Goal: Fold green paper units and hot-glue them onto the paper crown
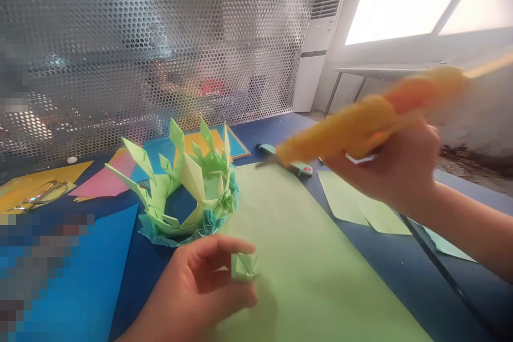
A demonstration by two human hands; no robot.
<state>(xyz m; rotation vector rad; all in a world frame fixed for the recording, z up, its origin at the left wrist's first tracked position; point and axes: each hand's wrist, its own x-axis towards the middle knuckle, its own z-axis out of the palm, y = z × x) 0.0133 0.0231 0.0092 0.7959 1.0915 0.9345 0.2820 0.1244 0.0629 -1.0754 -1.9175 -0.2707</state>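
Note:
My left hand [200, 288] pinches a small folded green paper piece [245, 266] between thumb and fingers, just above a large light-green paper sheet [304, 256]. Beside it, to the upper left, stands a spiky green and teal origami crown [188, 192]. My right hand [395, 168] is raised at the right and grips a yellow-orange glue gun [360, 123], blurred by motion, its nozzle pointing left toward the crown. A black cord [436, 267] runs down from that hand across the table.
Teal-handled scissors [298, 168] lie behind the green sheet. Cut green paper pieces [360, 203] sit at the right. Blue, pink and yellow sheets [100, 181] cover the left of the dark blue table. A perforated metal screen [160, 37] closes the back.

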